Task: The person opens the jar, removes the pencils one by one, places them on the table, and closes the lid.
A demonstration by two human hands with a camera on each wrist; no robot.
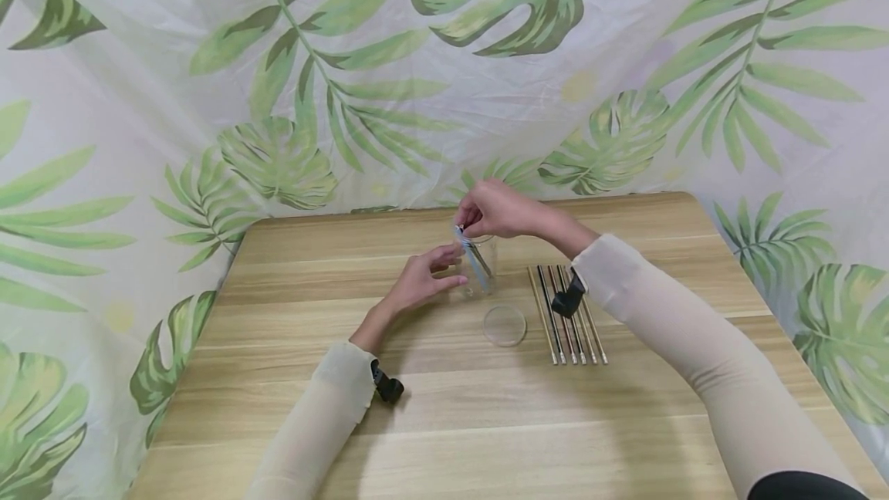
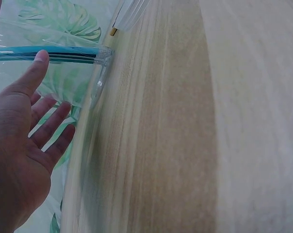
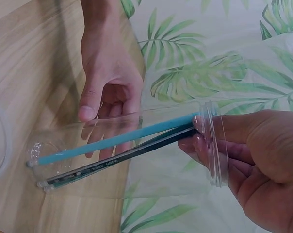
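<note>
A clear plastic jar (image 3: 151, 184) stands on the table with a few pencils leaning inside it. Among them are a light blue pencil (image 3: 112, 141) and a dark pencil (image 3: 132, 154). My right hand (image 1: 500, 209) reaches into the jar's mouth from above, its thumb and fingertips pinching the pencils' upper ends. Beside the jar's left wall is my left hand (image 1: 422, 276), thumb and fingers spread around its side. In the left wrist view that hand (image 2: 20, 141) holds its fingers loosely extended; whether they touch the plastic I cannot tell.
A round clear lid (image 1: 505, 326) lies in front of the jar. To its right, several pencils (image 1: 553, 315) lie side by side, partly beneath the right wrist's black camera (image 1: 568, 298). A leaf-patterned cloth (image 1: 389, 99) hangs behind the wooden table (image 1: 486, 430).
</note>
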